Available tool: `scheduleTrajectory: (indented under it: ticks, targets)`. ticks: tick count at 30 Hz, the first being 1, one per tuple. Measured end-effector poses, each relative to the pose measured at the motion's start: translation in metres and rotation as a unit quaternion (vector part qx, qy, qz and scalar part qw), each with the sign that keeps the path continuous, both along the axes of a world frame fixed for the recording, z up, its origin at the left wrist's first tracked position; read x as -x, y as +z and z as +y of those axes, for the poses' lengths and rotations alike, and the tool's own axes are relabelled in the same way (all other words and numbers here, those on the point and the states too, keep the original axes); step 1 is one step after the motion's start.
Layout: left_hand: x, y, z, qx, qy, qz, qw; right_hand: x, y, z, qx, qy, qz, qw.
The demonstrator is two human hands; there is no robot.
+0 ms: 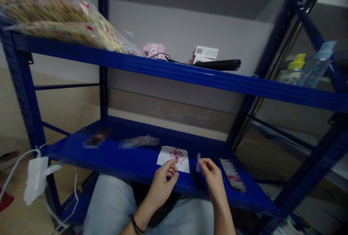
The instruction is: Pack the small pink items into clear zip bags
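On the lower blue shelf lies a white sheet of paper (165,155) with a heap of small pink pieces (178,154) on it. My left hand (164,180) is at the front edge of the paper, its index fingertip at the nearest pieces. Its other fingers are loosely curled, the thumb apart from them. Just right of the paper, my right hand (212,173) pinches a small clear plastic bag (198,162) between thumb and fingers. Whether anything is inside the bag cannot be made out.
Left of the paper is a clear plastic packet (140,141). A phone-like object (232,175), partly blurred out, lies to the right. The upper shelf (174,72) carries bagged packets (59,17), pink boxes (154,49) and bottles (296,66). A white power strip (36,179) hangs at left.
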State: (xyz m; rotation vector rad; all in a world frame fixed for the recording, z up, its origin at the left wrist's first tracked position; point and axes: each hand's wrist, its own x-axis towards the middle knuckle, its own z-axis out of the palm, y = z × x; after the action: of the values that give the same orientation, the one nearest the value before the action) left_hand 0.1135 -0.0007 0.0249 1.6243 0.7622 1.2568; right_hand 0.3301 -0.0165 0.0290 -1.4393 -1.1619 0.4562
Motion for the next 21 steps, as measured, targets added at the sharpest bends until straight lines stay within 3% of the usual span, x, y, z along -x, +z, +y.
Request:
scheduleTrajectory:
  ticks: [3, 6, 13, 17, 21]
  targets:
    - [0.0, 0.011, -0.011, 0.025, -0.042, -0.048, 0.998, 0.054, 0.007, -0.019, -0.018, 0.102, 0.086, 0.991]
    - [0.005, 0.016, -0.017, 0.05, -0.074, -0.085, 0.992, 0.085, 0.003, -0.027, -0.015, 0.147, 0.132, 0.98]
    - [0.018, -0.002, -0.011, 0.09, -0.061, -0.106, 0.988, 0.092, -0.014, -0.016, 0.004, 0.192, 0.113, 0.975]
    - [0.02, -0.012, -0.008, 0.104, -0.048, -0.118, 0.986, 0.097, -0.01, -0.018, 0.001, 0.213, 0.089, 0.973]
    - [0.021, -0.013, -0.01, 0.098, -0.037, -0.132, 0.986, 0.104, -0.003, -0.024, -0.006, 0.226, 0.054, 0.973]
